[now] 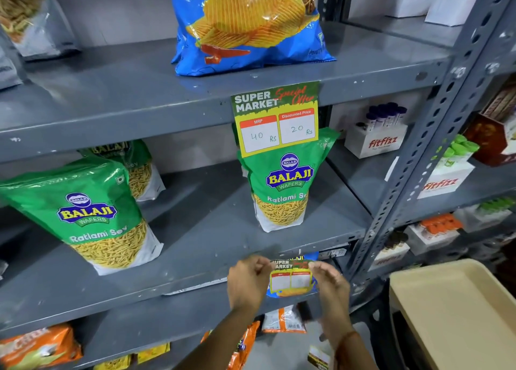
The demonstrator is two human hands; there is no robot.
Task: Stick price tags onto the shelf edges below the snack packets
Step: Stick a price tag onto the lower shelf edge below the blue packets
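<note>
A green and yellow price tag [276, 119] marked 40 and 20 Rs hangs from the upper shelf edge [139, 124], below a blue chips packet [245, 26]. A second price tag [291, 277] lies against the middle shelf edge [178, 288], below a green Balaji sev packet [282, 185]. My left hand [247, 281] pinches its left side and my right hand [331, 287] holds its right side. Another green Balaji packet [83, 216] lies tilted on the middle shelf at the left.
A grey perforated rack upright [424, 157] stands to the right of the shelves. Beyond it are white Fitfizz boxes [377, 140]. A beige tray [458, 314] sits at the lower right. Orange snack packets [39, 347] fill the bottom shelf.
</note>
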